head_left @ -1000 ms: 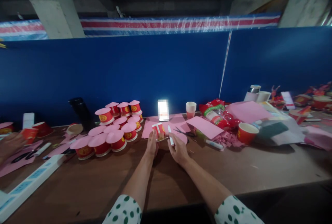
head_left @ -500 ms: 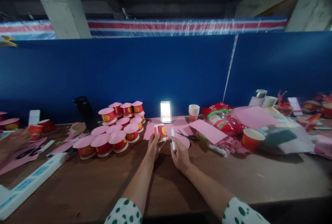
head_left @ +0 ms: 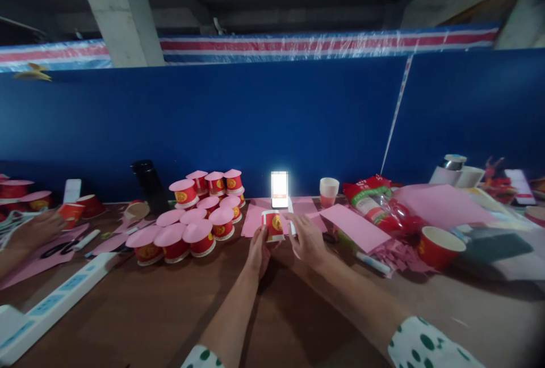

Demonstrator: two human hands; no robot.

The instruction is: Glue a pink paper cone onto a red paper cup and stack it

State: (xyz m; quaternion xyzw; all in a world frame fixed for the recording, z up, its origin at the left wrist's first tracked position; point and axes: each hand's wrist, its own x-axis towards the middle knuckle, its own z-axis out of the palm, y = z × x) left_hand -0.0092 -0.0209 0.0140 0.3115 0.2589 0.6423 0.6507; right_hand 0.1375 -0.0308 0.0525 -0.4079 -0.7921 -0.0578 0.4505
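My left hand grips a red paper cup with a gold emblem, holding it on its side just above the table. Close to the cup's right side, my right hand is closed on a white pen-shaped tube, partly covered by the fingers. Pink paper sheets lie behind both hands. A lit phone stands upright beyond the cup. To the left, several red cups topped with pink paper discs stand stacked in a group.
A white power strip and a black flask are on the left, near another person's hand. On the right lie a red plastic bag, pink scraps, a red cup and a capped tube. A blue partition runs behind.
The view has swung slightly left. My right hand has turned and risen beside the cup, covering more of the white tube and the scissors behind it. My left hand still holds the cup.
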